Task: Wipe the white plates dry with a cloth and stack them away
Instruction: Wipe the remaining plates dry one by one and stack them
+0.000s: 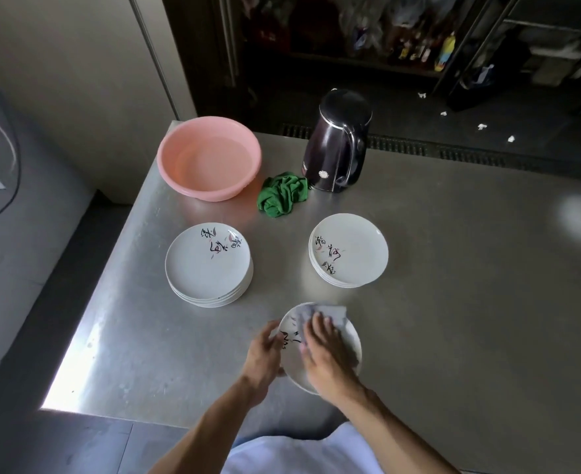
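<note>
Plate [295, 366] in left hand [263, 354] grip, cloth [334, 313] pressed beneath right hand [323, 357].

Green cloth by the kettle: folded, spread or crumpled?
Crumpled. The green cloth lies in a loose heap of creases on the steel table between pink basin and black kettle.

Basin [209, 158] (water [215, 162] inside, perhaps), rag [282, 194], kettle [337, 142] behind left stack [208, 265], right stack [348, 250].

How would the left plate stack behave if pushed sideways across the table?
The left stack would probably slide as one, since the steel table looks smooth. A push near the top might shear off the upper plates, which merely rest on each other. Several plates deep, it is likely heavy for its size.
</note>
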The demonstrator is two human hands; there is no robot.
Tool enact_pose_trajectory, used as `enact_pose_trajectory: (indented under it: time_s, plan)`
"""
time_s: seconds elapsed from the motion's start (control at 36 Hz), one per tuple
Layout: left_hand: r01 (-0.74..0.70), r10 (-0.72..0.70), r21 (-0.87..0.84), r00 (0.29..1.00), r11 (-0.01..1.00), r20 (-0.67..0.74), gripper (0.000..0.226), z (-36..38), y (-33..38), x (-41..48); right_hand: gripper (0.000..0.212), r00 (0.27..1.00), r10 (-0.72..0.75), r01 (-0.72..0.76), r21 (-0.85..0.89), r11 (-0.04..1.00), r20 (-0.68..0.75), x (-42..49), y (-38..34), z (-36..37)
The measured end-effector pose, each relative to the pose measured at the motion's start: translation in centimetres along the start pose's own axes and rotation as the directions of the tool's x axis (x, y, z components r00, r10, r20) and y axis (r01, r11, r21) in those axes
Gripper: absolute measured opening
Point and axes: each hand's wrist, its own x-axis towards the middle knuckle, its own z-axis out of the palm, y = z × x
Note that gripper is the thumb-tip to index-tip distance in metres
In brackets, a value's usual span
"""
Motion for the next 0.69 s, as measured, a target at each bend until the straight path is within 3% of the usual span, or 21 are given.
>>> enact_pose_trajectory:
  time_s: [0.08, 0.17, 0.25, 0.31, 0.36, 0.47, 0.56, 0.61, 0.69]
  plan:
    - [-0.012, 0.011, -0.049, 1.0, 0.999, -0.013, 0.025, -0.2, 0.6, 0.3, 0.058, 0.964, -0.261, 0.255, 0.103, 0.961, 0.051, -0.9, -0.7, 0.1]
    - [-0.016, 0.012, -0.072, 0.998, 0.997, -0.06, 0.028, -1.0, 1.1, 0.6, 0.058, 0.925, -0.373, 0.369, 0.074, 0.927, 0.065, -2.0, 1.0, -0.3]
    - [-0.043, 0.04, -0.045, 0.998, 0.998, -0.057, 0.025, -1.4, 1.3, 0.4, 0.06, 0.973, -0.214, 0.22, -0.054, 0.974, 0.09, -1.6, 2.6, -0.3]
    - [-0.05, 0.05, 0.004, 0.998, 0.999, -0.023, 0.023, -1.1, 1.1, 0.2, 0.06, 0.995, 0.001, 0.005, -0.07, 0.998, 0.098, -0.5, 2.1, -0.5]
    - [-0.054, 0.054, 0.034, 0.998, 0.998, 0.026, 0.022, -0.5, 0.8, -0.1, 0.059, 0.994, 0.078, -0.075, -0.041, 0.996, 0.078, 0.3, 1.1, -0.4]
    - [-0.036, 0.037, -0.017, 0.999, 0.999, 0.021, 0.026, -0.2, 0.5, -0.1, 0.057, 0.965, -0.264, 0.262, 0.062, 0.963, 0.016, -0.6, -0.5, -0.2]
    - [-0.058, 0.057, -0.044, 0.998, 0.997, -0.017, 0.031, -0.9, 0.8, 0.0, 0.055, 0.917, -0.395, 0.394, 0.023, 0.919, 0.049, -1.6, 0.8, -0.9]
    - [-0.082, 0.08, -0.043, 0.996, 0.996, -0.05, 0.03, -1.5, 1.0, 0.2, 0.053, 0.916, -0.398, 0.4, -0.044, 0.915, 0.039, -1.9, 2.3, -1.4]
    - [-0.106, 0.105, -0.014, 0.993, 0.994, -0.046, 0.027, -1.9, 1.1, 0.5, 0.057, 0.974, -0.228, 0.228, -0.094, 0.969, 0.003, -0.9, 3.1, -2.1]
